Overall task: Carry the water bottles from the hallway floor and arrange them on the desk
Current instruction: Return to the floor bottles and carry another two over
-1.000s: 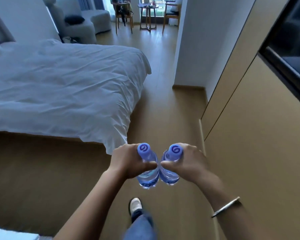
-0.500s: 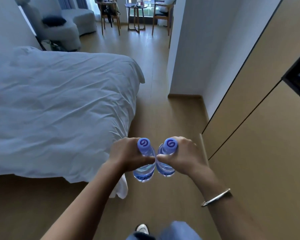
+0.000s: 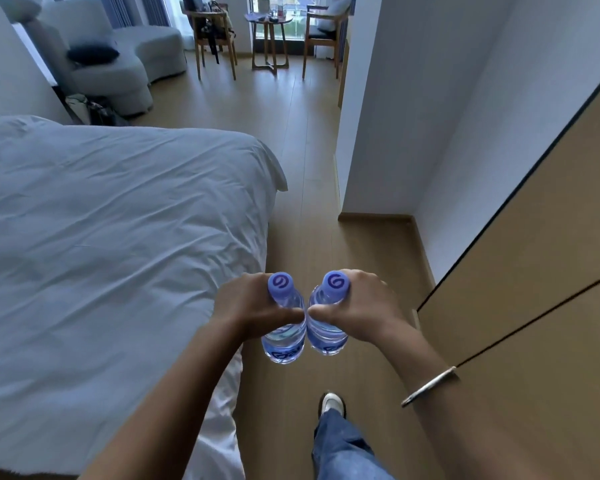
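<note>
Walked further past the bed (image 3: 111,244), left hand (image 3: 250,306) and right hand (image 3: 357,308) each gripping an upright water bottle, left bottle (image 3: 284,327), right bottle (image 3: 326,327), bottles touching at lower centre.

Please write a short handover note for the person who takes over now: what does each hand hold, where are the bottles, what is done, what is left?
Left hand: grips the left water bottle near its neck, upright.
Right hand: grips the right water bottle the same way; the two bottles are close side by side.
Place: on the wooden floor between the bed and the wall panels.
Done: both bottles are picked up and being carried.
Left: reach the desk, which is not in view, and arrange the bottles on it.
</note>
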